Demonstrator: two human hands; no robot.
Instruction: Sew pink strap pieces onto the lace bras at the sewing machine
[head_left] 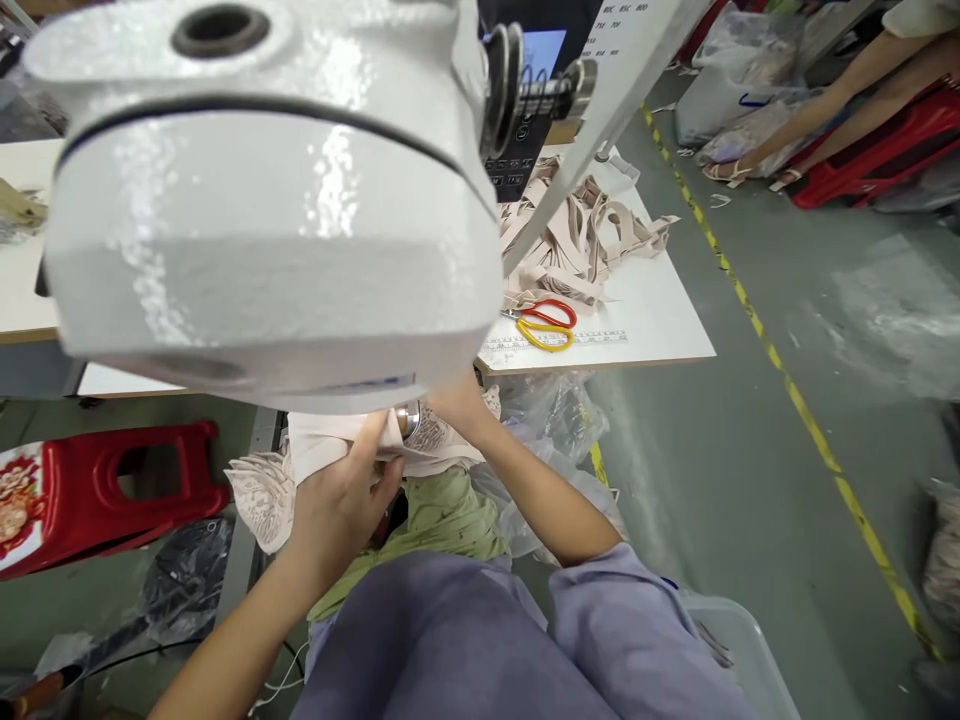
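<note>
The white sewing machine head fills the upper left and covers the area under it. Below its lower edge, my left hand grips a pale beige lace-trimmed fabric piece, with the forefinger on top and the thumb lower down. A scalloped lace part of the fabric hangs left of that hand. Close to the fingertips shows a shiny metal machine part. My right hand is at the fabric's right side; the machine head hides its fingers, so its grip does not show.
On the white table lie red-and-yellow-handled scissors and a heap of beige fabric strips. A red stool stands at left. Clear plastic bags hang below the table edge. Another person's legs show at upper right.
</note>
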